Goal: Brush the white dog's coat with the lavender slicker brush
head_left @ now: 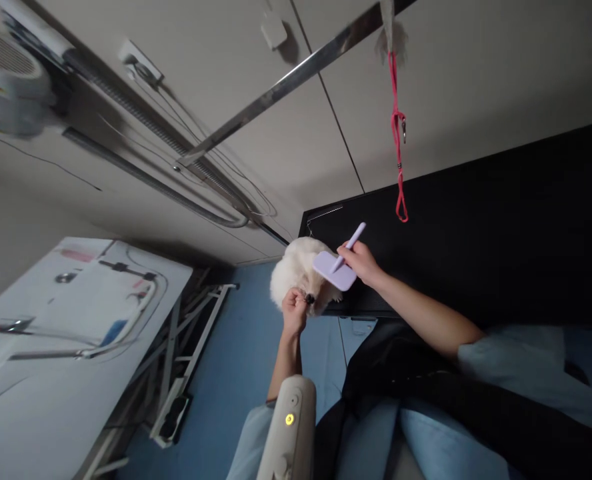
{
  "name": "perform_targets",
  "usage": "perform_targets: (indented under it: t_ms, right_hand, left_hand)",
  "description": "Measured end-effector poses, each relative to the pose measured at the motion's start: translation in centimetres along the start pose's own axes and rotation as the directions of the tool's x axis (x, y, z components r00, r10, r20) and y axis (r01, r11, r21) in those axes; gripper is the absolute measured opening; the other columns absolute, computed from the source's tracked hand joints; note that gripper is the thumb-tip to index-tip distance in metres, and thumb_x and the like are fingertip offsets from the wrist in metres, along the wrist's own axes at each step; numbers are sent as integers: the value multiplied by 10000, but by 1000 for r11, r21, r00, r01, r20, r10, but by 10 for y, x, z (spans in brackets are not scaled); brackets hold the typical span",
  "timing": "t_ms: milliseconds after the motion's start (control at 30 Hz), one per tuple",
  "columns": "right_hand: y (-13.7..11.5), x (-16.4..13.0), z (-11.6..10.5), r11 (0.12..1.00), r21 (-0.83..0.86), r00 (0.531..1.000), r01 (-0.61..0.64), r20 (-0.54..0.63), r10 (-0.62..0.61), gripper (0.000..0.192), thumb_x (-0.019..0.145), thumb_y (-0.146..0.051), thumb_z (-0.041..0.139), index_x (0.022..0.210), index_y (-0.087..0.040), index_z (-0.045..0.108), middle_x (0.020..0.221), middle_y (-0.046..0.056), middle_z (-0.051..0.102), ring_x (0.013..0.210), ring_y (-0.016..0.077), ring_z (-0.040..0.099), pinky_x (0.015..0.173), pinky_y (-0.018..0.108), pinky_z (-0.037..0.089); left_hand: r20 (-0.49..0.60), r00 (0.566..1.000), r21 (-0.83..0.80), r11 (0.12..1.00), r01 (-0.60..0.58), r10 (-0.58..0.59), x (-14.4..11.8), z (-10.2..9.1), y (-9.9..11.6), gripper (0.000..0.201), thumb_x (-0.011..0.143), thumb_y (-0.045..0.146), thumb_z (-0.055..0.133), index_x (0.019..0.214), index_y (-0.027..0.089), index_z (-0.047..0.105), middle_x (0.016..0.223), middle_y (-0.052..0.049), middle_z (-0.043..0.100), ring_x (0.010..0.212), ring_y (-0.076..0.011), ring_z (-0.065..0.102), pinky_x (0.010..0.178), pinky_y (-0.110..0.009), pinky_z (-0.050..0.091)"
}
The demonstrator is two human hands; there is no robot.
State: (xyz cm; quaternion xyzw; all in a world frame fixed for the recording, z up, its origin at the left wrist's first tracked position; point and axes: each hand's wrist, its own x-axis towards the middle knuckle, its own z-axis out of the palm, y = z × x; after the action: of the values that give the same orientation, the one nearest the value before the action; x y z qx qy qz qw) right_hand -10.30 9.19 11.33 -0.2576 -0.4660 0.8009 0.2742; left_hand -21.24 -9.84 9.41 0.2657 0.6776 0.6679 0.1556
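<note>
— Brush (335, 270) position?
— Lilac slicker brush, pad pressed on the small white dog (296, 273), at the black table's (476, 220) near-left corner.
— Right hand (361, 260)?
— Fingers wrapped tight around the brush handle.
— Left hand (295, 310)?
— Curled closed under the dog's muzzle, gripping its fur.
— Beyond?
— A red grooming loop (399, 147) hangs from the steel arm (286, 83) overhead.
</note>
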Motion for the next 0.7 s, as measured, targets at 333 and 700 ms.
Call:
perform_targets:
  t_ms: [333, 700]
  right_hand:
    - [13, -3, -9, 989, 80, 991, -127, 56, 123, 268, 663, -384, 710, 767, -201, 543, 518, -81, 463, 471, 91, 421, 453, 220, 305]
    - [41, 24, -43, 981, -113, 954, -155, -275, 119, 172, 750, -339, 632, 745, -197, 536, 498, -85, 441, 453, 88, 418, 458, 209, 337]
  left_hand:
    - [48, 999, 26, 1000, -4, 2, -7, -3, -1, 484, 615, 488, 811, 560, 193, 432, 499, 65, 420, 469, -65, 349, 492, -199, 317]
    - [-22, 999, -19, 1000, 25, -25, -1, -15, 5, 567, 558, 573, 824, 573, 187, 409, 484, 72, 429, 439, -58, 368, 470, -182, 309]
